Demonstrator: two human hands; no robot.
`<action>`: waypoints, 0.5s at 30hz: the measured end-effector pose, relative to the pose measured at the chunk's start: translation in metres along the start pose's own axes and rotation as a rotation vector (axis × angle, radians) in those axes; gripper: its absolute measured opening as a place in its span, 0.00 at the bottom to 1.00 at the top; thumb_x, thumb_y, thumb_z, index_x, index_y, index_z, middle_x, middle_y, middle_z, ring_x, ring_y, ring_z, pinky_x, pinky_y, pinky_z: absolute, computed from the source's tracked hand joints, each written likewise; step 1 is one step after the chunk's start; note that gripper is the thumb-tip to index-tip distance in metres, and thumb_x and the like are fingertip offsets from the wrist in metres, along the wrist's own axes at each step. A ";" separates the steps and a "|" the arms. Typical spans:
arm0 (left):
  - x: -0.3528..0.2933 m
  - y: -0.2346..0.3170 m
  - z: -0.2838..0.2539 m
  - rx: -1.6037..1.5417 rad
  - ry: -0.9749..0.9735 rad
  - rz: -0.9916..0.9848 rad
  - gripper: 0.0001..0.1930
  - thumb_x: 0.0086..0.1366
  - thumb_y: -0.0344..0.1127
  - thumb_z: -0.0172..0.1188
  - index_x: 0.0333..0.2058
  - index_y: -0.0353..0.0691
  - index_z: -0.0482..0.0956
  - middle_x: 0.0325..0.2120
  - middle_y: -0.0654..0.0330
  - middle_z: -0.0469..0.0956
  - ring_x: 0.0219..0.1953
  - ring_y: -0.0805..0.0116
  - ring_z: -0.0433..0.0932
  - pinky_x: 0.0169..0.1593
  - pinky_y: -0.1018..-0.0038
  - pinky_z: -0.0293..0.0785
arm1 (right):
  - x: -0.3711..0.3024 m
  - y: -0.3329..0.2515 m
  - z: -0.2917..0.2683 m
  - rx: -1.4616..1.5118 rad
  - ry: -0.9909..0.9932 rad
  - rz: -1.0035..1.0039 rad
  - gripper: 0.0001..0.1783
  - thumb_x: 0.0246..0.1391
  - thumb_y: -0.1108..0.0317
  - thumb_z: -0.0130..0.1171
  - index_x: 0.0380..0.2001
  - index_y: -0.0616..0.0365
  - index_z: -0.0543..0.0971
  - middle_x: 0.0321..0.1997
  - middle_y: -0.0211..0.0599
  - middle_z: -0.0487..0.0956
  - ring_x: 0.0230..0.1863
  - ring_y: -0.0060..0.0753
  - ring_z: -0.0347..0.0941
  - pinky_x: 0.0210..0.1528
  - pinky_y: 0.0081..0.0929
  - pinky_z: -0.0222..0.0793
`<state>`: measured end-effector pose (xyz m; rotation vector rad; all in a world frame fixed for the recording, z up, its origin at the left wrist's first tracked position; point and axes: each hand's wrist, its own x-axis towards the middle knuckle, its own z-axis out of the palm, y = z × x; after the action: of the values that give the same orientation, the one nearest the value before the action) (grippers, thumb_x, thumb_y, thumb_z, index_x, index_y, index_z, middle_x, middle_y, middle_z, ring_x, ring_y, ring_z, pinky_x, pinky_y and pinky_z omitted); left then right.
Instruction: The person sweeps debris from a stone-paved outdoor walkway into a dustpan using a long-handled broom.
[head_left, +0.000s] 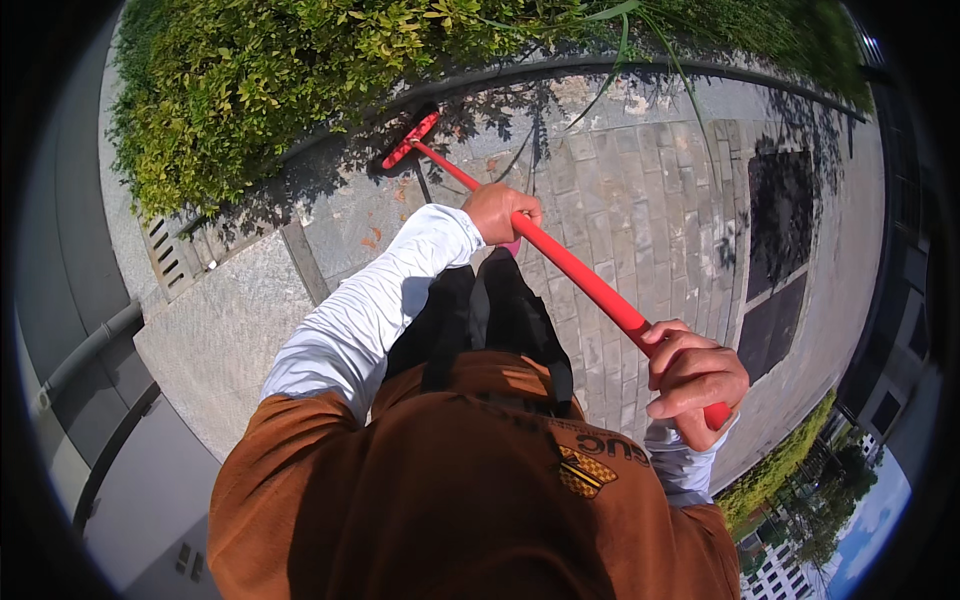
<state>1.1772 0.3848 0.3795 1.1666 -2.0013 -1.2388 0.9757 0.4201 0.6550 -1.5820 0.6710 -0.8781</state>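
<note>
The broom (pixel 585 277) slants across the person's front, its red handle running from beside the right hip out to a red head (pixel 412 140) low on the far left, on or just above the shaded ground at the edge of the hedge (pixel 260 100); whether all the bristles touch is too small to tell.

The left hand (pixel 502 214) is closed round the handle partway along, knuckles uppermost; the right hand (pixel 703 383) is curled round it near the top, the fingers bent over and the rounded end poking out just below them; neither holds anything else. Brown leaves (pixel 372 238) lie on the paving (pixel 625 200) near the head, between it and the person's legs.

The handle is straight and looks stiff, likely light for its length and not fragile; its smooth surface could turn slippery under a damp palm, and with the head so far out, the weight would probably feel greatest at that end; the sound hold is a spread one, one hand close to the top to steer, the other well down the handle to bear the load and keep the head from twisting.
</note>
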 end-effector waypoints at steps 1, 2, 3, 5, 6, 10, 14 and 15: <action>0.002 0.011 0.005 -0.020 -0.024 0.066 0.05 0.45 0.30 0.56 0.22 0.49 0.76 0.14 0.61 0.73 0.19 0.59 0.73 0.23 0.69 0.67 | -0.004 -0.008 -0.010 0.062 -0.009 -0.027 0.02 0.36 0.72 0.62 0.16 0.54 0.78 0.11 0.26 0.65 0.15 0.27 0.64 0.33 0.37 0.66; 0.002 0.024 0.011 -0.018 -0.057 0.015 0.06 0.43 0.30 0.56 0.23 0.50 0.76 0.15 0.62 0.74 0.21 0.59 0.74 0.25 0.68 0.68 | -0.010 -0.013 -0.023 0.125 -0.020 -0.053 0.02 0.36 0.71 0.62 0.17 0.53 0.78 0.10 0.26 0.65 0.15 0.27 0.64 0.33 0.36 0.67; 0.013 0.049 0.009 -0.014 -0.099 -0.009 0.08 0.41 0.30 0.57 0.24 0.51 0.76 0.15 0.63 0.74 0.22 0.59 0.74 0.26 0.66 0.68 | -0.018 -0.016 -0.043 0.182 -0.082 -0.171 0.03 0.41 0.67 0.62 0.19 0.51 0.78 0.10 0.24 0.63 0.15 0.25 0.64 0.32 0.35 0.67; 0.034 0.081 0.008 0.024 -0.126 -0.004 0.11 0.39 0.30 0.57 0.26 0.52 0.76 0.16 0.63 0.75 0.23 0.58 0.74 0.27 0.65 0.69 | -0.042 -0.035 -0.061 0.151 0.030 -0.203 0.04 0.45 0.64 0.60 0.21 0.49 0.78 0.09 0.21 0.62 0.16 0.22 0.65 0.32 0.34 0.68; 0.043 0.078 0.011 0.037 -0.077 0.002 0.10 0.40 0.30 0.57 0.25 0.52 0.76 0.16 0.63 0.75 0.23 0.58 0.74 0.27 0.65 0.69 | -0.049 -0.035 -0.069 0.131 0.045 -0.226 0.04 0.46 0.64 0.59 0.21 0.49 0.77 0.09 0.21 0.62 0.16 0.21 0.65 0.32 0.34 0.68; 0.079 0.005 0.016 0.070 -0.056 0.095 0.06 0.43 0.29 0.56 0.23 0.47 0.76 0.15 0.61 0.74 0.20 0.58 0.73 0.24 0.68 0.67 | -0.046 0.016 -0.028 -0.111 0.319 0.090 0.02 0.36 0.74 0.60 0.17 0.59 0.77 0.12 0.28 0.65 0.17 0.28 0.62 0.40 0.38 0.63; 0.074 0.027 0.063 0.013 -0.263 0.052 0.04 0.41 0.30 0.57 0.20 0.47 0.75 0.16 0.62 0.74 0.21 0.58 0.73 0.25 0.68 0.66 | -0.073 0.009 -0.075 0.071 0.211 0.010 0.03 0.35 0.72 0.62 0.16 0.57 0.77 0.12 0.29 0.65 0.17 0.28 0.62 0.36 0.40 0.64; 0.080 0.052 0.066 0.026 -0.265 0.050 0.05 0.42 0.30 0.57 0.21 0.47 0.76 0.16 0.62 0.74 0.20 0.58 0.73 0.25 0.67 0.66 | -0.082 0.002 -0.094 0.103 0.213 -0.058 0.03 0.37 0.72 0.61 0.17 0.57 0.77 0.11 0.27 0.64 0.17 0.27 0.62 0.34 0.39 0.64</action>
<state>1.0659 0.3567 0.3946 0.9999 -2.2288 -1.4072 0.8519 0.4338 0.6453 -1.4340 0.7204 -1.1171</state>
